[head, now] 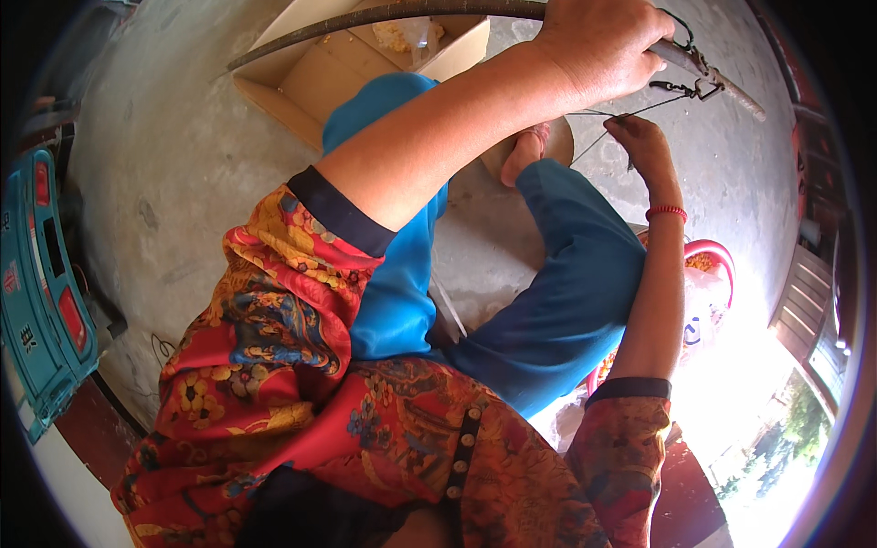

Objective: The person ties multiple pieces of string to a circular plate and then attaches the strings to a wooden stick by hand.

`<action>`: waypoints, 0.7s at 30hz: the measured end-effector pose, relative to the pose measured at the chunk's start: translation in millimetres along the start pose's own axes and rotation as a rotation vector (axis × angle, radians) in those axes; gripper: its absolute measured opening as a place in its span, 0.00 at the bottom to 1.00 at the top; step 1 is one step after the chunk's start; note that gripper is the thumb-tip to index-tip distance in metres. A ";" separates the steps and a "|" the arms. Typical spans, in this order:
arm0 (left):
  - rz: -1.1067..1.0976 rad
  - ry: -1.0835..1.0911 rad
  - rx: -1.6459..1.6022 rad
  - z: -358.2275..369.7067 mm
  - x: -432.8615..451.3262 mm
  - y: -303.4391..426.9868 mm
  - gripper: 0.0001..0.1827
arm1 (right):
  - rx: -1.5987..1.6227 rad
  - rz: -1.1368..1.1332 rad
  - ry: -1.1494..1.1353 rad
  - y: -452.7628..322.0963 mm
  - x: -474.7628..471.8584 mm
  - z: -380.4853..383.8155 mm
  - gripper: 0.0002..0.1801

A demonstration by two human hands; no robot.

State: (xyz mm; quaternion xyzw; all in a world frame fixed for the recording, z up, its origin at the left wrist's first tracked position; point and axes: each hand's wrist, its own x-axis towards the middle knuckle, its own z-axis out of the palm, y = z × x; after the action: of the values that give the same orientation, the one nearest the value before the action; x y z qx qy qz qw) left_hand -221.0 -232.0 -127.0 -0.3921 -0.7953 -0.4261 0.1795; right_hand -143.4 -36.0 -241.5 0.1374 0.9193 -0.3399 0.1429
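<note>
A long curved rod (384, 12), probably wood, arcs across the top of the view. My left hand (603, 51) grips it near its right end, the arm stretched across my body. Beyond that hand, a metal clip (706, 89) hangs from the rod's end with dark wire around it. A thin dark cord (658, 105) runs from the clip to my right hand (644, 147). The fingertips of my right hand pinch the cord below the rod. Further stretches of cord lead left and down from the pinch; their ends are hidden.
Behind my knee lies an open cardboard box (322, 75) with a plastic bag of yellow pieces (408, 34). A pink-rimmed tub (726, 267) of orange-yellow kernels and a translucent plastic bag (706, 308) are at my right. A teal vehicle's rear (48, 274) is at left. My sandalled foot (524, 154) is ahead.
</note>
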 end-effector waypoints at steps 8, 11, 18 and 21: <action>0.093 -0.023 0.037 -7.1 2.5 17.6 0.07 | 0.265 -0.134 0.080 11.9 -8.2 2.5 0.15; 0.128 -0.042 0.065 -6.1 1.4 26.1 0.07 | 0.350 0.218 0.038 -31.4 -27.1 -4.6 0.17; 0.127 -0.123 0.079 -8.1 5.9 37.5 0.07 | 0.295 0.049 0.130 -8.6 -24.5 -9.1 0.17; 0.154 -0.016 0.086 -13.9 11.5 33.9 0.07 | 0.168 -0.069 0.199 -8.9 -22.6 -12.6 0.26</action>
State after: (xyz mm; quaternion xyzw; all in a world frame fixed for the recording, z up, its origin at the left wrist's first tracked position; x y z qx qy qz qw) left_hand -202.6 -226.8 -93.7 -0.4474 -0.7819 -0.3731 0.2220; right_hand -127.8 -37.7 -219.1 0.1502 0.9015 -0.4049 0.0272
